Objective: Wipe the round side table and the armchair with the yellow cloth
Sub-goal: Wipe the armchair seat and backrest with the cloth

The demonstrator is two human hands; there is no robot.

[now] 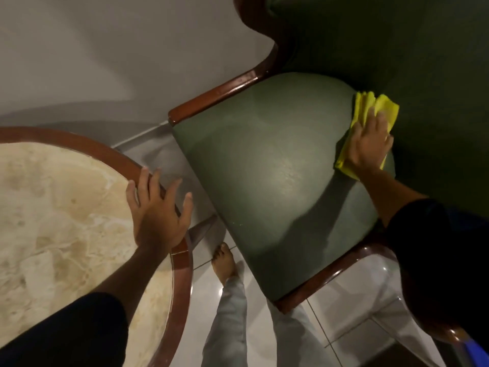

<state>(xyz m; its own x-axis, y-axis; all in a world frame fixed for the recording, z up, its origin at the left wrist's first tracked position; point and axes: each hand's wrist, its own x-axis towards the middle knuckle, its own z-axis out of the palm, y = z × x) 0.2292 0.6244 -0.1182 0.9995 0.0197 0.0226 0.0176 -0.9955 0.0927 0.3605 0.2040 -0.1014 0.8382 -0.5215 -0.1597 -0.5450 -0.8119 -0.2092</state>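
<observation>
The armchair (270,165) has a green padded seat, a dark green back and a red-brown wooden frame. It fills the right of the view. My right hand (370,144) presses the folded yellow cloth (383,107) flat on the rear right of the seat, where it meets the backrest. The round side table (182,263) stands at the left, with a cream marble top inside a red-brown wooden rim. My left hand (156,210) rests on that rim with fingers spread, holding nothing.
A pale wall runs behind the table and chair. The floor is glossy white tile, seen between the table and the chair. My bare foot (223,263) and a light trouser leg stand in that narrow gap. A wooden armrest (344,268) curves at the lower right.
</observation>
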